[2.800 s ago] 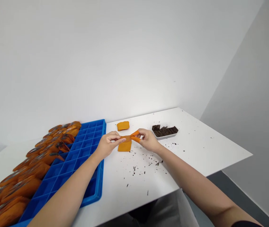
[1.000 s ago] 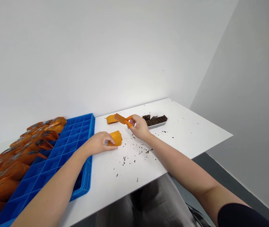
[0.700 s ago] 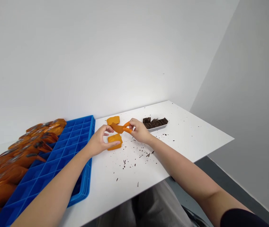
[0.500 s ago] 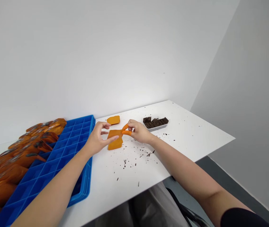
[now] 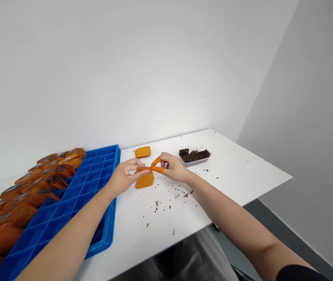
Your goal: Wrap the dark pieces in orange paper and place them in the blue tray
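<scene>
A flat orange sheet or thin stack of sheets [image 5: 145, 181] is on the white table in front of me. My left hand [image 5: 124, 175] comes in from the left, its thumb and fingers closed around the upper edge of the sheet. From the other side, my right hand [image 5: 174, 168] pinches at the same edge with thumb and forefinger, close to my left fingertips. Orange finger cots [image 5: 158, 170] cover that thumb and forefinger. Whatever small part lies between the right fingertips is hidden. A second orange stack [image 5: 142, 151] lies just beyond my hands.
At left stands a blue divided tray [image 5: 112, 228], with rows of orange bundles [image 5: 17, 214] along its far left side. Behind my right hand, a shallow white tray [image 5: 197, 162] holds thin dark brown pieces [image 5: 196, 155]. Dark crumbs [image 5: 156, 204] litter the white table [image 5: 231, 171].
My left hand has closed from spread fingers onto the orange sheet's upper edge, beside the right fingertips. The right hand keeps its pinch. The view has shifted slightly.
</scene>
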`<state>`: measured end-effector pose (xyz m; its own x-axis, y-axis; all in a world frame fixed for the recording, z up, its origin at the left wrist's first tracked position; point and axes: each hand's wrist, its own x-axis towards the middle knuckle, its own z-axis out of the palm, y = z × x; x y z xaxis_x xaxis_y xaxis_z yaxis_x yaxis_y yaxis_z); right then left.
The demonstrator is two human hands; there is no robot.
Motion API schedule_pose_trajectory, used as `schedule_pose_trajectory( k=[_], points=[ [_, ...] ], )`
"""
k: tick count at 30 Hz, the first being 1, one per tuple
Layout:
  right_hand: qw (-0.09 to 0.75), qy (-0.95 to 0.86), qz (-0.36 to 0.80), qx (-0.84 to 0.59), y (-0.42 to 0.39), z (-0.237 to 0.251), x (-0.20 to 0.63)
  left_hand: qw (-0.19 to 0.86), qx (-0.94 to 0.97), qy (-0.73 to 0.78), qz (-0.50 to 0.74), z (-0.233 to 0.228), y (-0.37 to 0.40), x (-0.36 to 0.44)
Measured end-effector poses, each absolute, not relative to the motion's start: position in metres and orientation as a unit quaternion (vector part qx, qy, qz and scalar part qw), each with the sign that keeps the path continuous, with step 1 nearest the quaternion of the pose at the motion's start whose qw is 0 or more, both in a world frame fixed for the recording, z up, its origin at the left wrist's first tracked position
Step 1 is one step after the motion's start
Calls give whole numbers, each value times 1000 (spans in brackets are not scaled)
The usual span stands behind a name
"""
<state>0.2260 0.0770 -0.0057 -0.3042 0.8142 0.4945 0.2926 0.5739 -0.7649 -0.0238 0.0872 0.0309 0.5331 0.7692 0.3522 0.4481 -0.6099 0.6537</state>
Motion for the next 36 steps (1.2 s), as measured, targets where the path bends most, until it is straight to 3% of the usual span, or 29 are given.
schedule_pose_trajectory(
  k=[5,10,12,17,19,26,36],
  points=[
    [491,-749,270,-353,68,12,240,243,826,375,343,26,90,-26],
    [503,-743,181,-403,75,54,286,240,832,365,343,26,90,-26],
    [422,-762,134,-472,89,74,312,232,828,365,358,28,89,-25],
    [19,-660,111,-743,131,102,370,166,802,394,418,31,87,-24],
    [-56,-599,145,-786,144,100,381,140,788,410,437,32,87,-24],
    [-51,-549,201,-810,174,80,379,134,766,454,435,26,90,-26],
    [-163,-560,218,-783,187,72,371,84,740,523,414,27,96,-29]
  ],
)
